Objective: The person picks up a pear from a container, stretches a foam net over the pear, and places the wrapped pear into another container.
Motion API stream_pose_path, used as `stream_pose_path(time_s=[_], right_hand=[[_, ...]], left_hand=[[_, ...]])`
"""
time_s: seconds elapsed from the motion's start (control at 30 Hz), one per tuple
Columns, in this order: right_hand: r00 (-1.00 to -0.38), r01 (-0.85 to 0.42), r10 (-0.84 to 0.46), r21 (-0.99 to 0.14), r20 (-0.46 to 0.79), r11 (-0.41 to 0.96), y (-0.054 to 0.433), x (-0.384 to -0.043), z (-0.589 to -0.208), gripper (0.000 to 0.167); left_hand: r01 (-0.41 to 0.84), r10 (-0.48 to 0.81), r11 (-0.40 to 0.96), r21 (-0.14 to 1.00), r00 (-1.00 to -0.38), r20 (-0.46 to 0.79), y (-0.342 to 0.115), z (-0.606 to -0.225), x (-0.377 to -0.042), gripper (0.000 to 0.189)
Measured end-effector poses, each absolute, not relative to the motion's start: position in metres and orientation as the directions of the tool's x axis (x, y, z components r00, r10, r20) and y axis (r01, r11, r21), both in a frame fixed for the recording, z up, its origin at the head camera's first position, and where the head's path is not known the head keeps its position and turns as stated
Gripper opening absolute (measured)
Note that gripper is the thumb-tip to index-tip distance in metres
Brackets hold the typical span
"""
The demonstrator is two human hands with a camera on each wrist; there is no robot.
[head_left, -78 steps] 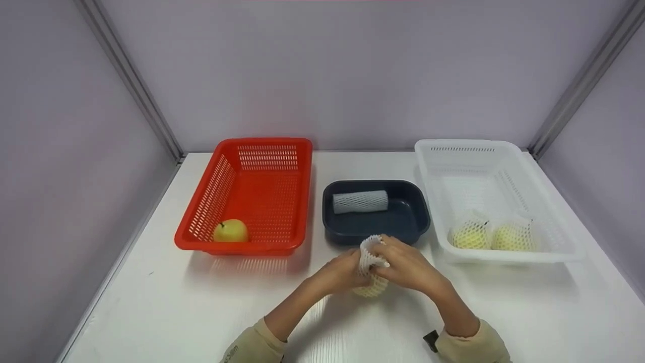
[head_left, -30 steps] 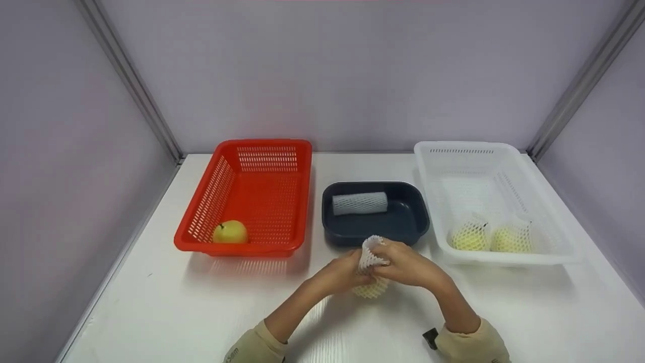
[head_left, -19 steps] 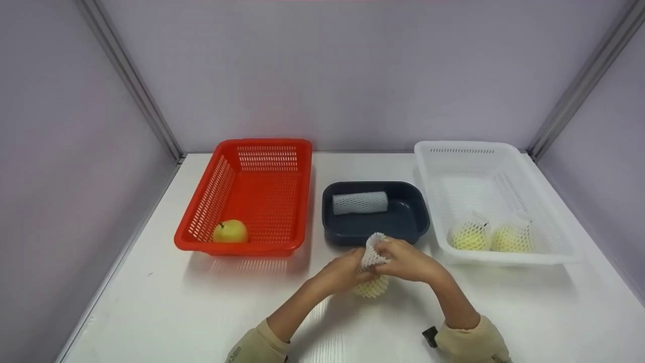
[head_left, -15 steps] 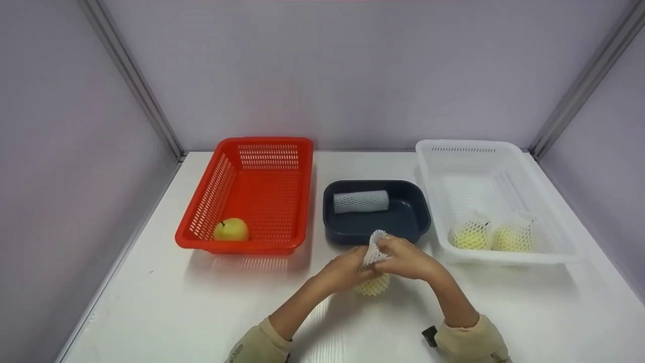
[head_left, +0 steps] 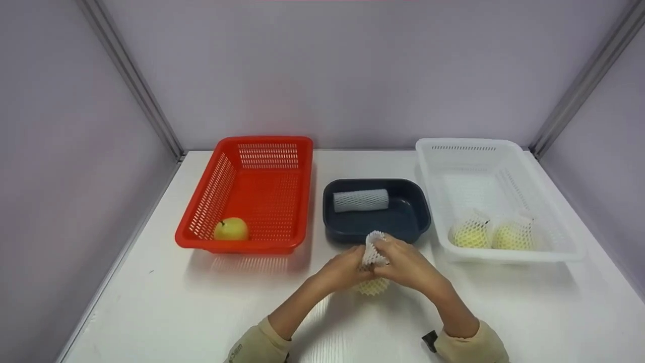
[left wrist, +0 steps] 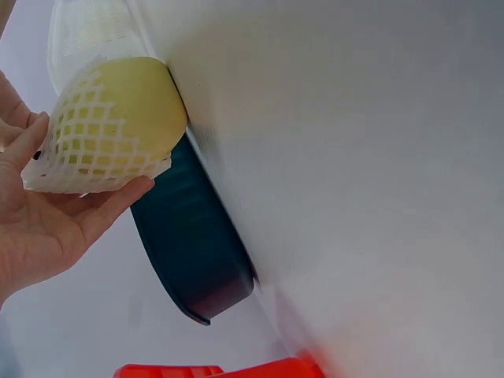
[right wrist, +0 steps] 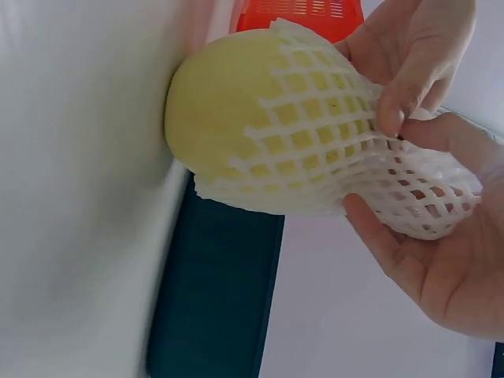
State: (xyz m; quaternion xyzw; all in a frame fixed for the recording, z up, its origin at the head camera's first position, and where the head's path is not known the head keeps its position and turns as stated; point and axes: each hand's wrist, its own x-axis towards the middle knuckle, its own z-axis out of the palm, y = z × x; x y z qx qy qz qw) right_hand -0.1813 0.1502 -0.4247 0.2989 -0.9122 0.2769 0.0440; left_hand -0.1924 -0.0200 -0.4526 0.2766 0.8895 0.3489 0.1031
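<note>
A yellow-green pear (right wrist: 224,106) stands on the table partly inside a white foam net sleeve (head_left: 374,254). Its lower end is bare of the net in both wrist views. My left hand (head_left: 342,271) holds the net from the left, fingers spread along its side in the left wrist view. From the right, my right hand (head_left: 407,263) grips the loose upper part of the net, thumb and fingers around it. The two hands meet near the pear's stem end. In the head view they hide most of the pear.
Behind the hands sits a dark blue tub (head_left: 375,229) with a rolled foam net (head_left: 361,200) in it. A red basket (head_left: 243,245) at left holds one bare pear (head_left: 231,229). The white basket (head_left: 514,256) at right holds two netted pears (head_left: 471,236).
Both hands stay at the same spot around the netted pear. The net's top rises slightly, then comes down a little, with small shifts of the right hand's fingers. Baskets and tub stay put.
</note>
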Motion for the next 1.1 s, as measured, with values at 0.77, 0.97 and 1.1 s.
stream_pose_path(time_s=[0.77, 0.97, 1.1], right_hand=[[-0.745, -0.664, -0.608, -0.397, 0.274, 0.634, 0.154, -0.175, -0.424, 0.033], [-0.739, -0.629, -0.636, -0.564, 0.222, 0.534, 0.161, -0.177, -0.422, 0.038], [-0.756, -0.539, -0.628, -0.721, 0.186, 0.436, 0.167, -0.179, -0.418, 0.042]], left_hand=[[0.403, 0.549, 0.607, 0.685, -0.836, 0.006, -0.021, -0.455, -0.192, 0.053], [0.377, 0.532, 0.622, 0.686, -0.847, -0.016, -0.02, -0.458, -0.191, 0.048], [0.342, 0.501, 0.66, 0.669, -0.864, -0.052, -0.02, -0.459, -0.188, 0.049]])
